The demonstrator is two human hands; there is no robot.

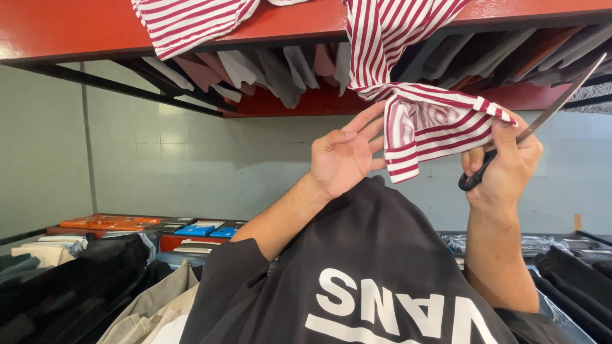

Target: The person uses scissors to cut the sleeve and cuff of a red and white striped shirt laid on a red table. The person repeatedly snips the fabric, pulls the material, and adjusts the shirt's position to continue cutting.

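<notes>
A red-and-white striped cloth [421,121] hangs down from the red shelf [76,28] overhead. My left hand [341,156] is raised with its palm showing and fingers spread, the fingertips resting against the cloth's left edge. On the other side, my right hand [507,169] grips black-handled scissors [542,121] whose blades point up to the right, and its thumb pinches the cloth's right corner. A black garment with large white letters [370,274] lies draped in front of my forearms.
Folded garments in grey, white and pink [268,70] stick out under the red shelf. Stacks of folded clothes [95,280] lie lower left, orange and blue flat packs [159,226] behind them, dark clothes [574,274] at right. A pale green wall [191,159] stands behind.
</notes>
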